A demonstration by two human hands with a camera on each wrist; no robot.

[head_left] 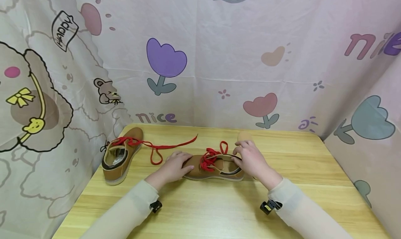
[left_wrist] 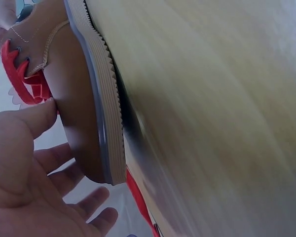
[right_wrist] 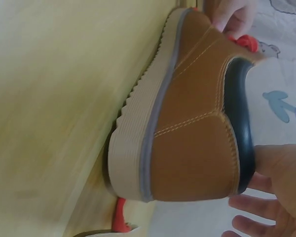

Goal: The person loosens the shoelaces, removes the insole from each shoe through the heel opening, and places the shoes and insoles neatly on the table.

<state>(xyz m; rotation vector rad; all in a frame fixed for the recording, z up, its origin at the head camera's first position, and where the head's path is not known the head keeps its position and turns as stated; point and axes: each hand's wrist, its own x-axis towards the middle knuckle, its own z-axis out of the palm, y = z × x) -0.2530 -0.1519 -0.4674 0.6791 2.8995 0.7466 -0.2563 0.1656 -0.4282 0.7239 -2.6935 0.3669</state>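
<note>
A brown shoe [head_left: 195, 164] with red laces [head_left: 209, 159] lies sideways on the table, toe to the left. My left hand [head_left: 175, 165] grips its toe. In the left wrist view, the thumb [left_wrist: 45, 116] lies on the upper beside the laces and fingers reach behind the toe. At the heel, my right hand [head_left: 252, 159] pinches the collar [right_wrist: 239, 128] with thumb and forefinger, while its other fingers spread past the heel. One lace loop [head_left: 223, 147] stands up beside the opening. The pale ridged sole [right_wrist: 133, 143] faces the table.
A matching brown shoe [head_left: 115, 174] stands at the table's left edge, its red lace [head_left: 173, 147] trailing right across the wood. Behind my right hand lies a flat, rounded tan piece [head_left: 244, 136]. Printed cloth [head_left: 213, 58] hangs around the wooden table [head_left: 200, 207].
</note>
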